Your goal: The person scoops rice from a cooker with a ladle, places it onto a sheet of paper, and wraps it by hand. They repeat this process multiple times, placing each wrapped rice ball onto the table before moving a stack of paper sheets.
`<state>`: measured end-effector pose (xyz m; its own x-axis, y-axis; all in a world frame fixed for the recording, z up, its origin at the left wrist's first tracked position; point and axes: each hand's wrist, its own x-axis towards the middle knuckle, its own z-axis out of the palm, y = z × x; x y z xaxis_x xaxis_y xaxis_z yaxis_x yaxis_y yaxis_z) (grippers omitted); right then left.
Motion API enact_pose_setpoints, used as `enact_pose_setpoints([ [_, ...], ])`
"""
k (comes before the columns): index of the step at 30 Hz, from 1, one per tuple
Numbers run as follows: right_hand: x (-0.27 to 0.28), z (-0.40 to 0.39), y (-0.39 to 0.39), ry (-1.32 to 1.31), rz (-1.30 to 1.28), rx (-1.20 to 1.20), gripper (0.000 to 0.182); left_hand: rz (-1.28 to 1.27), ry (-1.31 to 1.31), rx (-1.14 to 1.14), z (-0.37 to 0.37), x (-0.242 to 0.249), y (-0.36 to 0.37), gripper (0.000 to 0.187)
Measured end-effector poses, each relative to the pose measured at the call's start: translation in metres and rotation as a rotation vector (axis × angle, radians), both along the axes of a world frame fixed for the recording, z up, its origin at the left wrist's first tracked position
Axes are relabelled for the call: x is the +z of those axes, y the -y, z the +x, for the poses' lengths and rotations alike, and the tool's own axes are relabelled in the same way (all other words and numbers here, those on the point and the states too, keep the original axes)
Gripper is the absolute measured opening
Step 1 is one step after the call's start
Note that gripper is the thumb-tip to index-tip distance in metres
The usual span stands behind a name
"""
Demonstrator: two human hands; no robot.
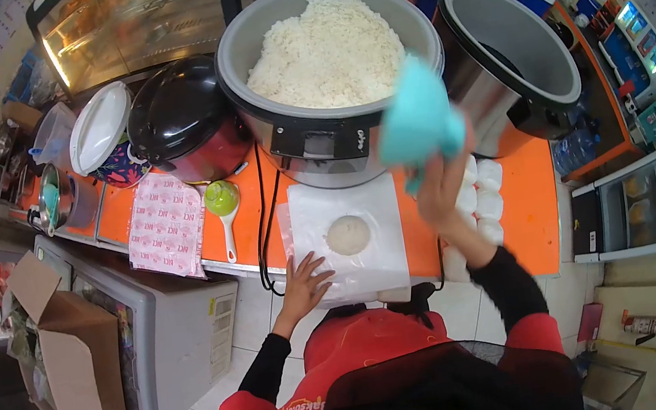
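My right hand [443,192] grips a turquoise scoop [417,119], raised in front of the large rice cooker [310,144] and smeared by motion. What the scoop holds inside is hidden. White cooked rice [326,52] is heaped high in that cooker. My left hand [304,285] lies with fingers spread on the lower left of a stack of white wrapping paper [387,260]. A round, flat-looking portion of rice [348,236] sits in the middle of the paper. White wrapped bundles [487,205] stand in rows just right of my right hand.
A second cooker pot [520,40] stands open at the right. Left are a black-lidded cooker [178,113], pink printed papers [165,221] and a white spoon with a green item [224,208]. A black cord [267,222] crosses the orange counter [529,217]. A cardboard box [74,353] stands lower left.
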<state>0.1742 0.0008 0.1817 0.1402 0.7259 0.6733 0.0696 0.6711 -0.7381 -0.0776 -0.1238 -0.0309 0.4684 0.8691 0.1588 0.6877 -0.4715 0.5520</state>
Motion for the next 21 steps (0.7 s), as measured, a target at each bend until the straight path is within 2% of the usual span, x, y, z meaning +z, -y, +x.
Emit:
enact_pose_setpoints([
  [1,0.048,-0.01,-0.013,-0.021,-0.104,0.01,0.045,0.015,0.009,-0.017,-0.002,-0.011,-0.005,0.021],
  [2,0.087,-0.01,-0.026,0.229,-0.188,-0.028,0.044,0.03,0.02,-0.033,-0.002,-0.016,-0.009,0.019],
  [3,0.097,-0.014,-0.049,0.504,0.22,-0.324,0.044,0.026,0.082,0.007,0.001,-0.012,-0.013,0.012],
  [6,0.092,-0.017,-0.033,0.507,0.467,-0.514,0.044,-0.045,0.13,0.012,0.004,-0.006,-0.023,0.007],
  [7,0.061,-0.016,-0.014,0.447,0.482,-0.398,0.044,-0.066,0.165,0.037,0.005,-0.002,-0.026,0.006],
  [8,0.024,-0.013,0.012,0.528,0.435,-0.24,0.042,-0.087,0.199,0.061,0.007,0.004,-0.027,0.006],
  [10,-0.08,-0.013,0.072,0.685,0.178,0.044,0.048,-0.124,0.242,0.102,0.008,0.007,-0.027,0.004],
  [11,-0.107,-0.013,0.101,0.838,-0.092,0.12,0.057,-0.139,0.249,0.12,0.008,0.006,-0.027,0.004],
  [13,-0.154,-0.004,0.129,1.066,-0.4,-0.047,0.047,-0.176,0.239,0.128,0.008,0.003,-0.023,0.008],
  [16,-0.195,0.034,0.145,1.117,-0.396,-0.104,0.03,-0.191,0.144,0.042,0.001,0.004,-0.012,0.025],
  [18,-0.198,0.042,0.149,0.901,-0.419,-0.105,0.021,-0.127,0.031,-0.1,-0.002,0.024,-0.001,0.04],
  [19,-0.197,0.043,0.148,0.793,-0.427,-0.107,0.017,-0.091,-0.074,-0.16,-0.004,0.034,0.002,0.055],
  [21,-0.197,0.042,0.138,0.667,-0.408,-0.152,0.014,-0.063,-0.06,-0.13,-0.013,0.017,0.001,0.048],
])
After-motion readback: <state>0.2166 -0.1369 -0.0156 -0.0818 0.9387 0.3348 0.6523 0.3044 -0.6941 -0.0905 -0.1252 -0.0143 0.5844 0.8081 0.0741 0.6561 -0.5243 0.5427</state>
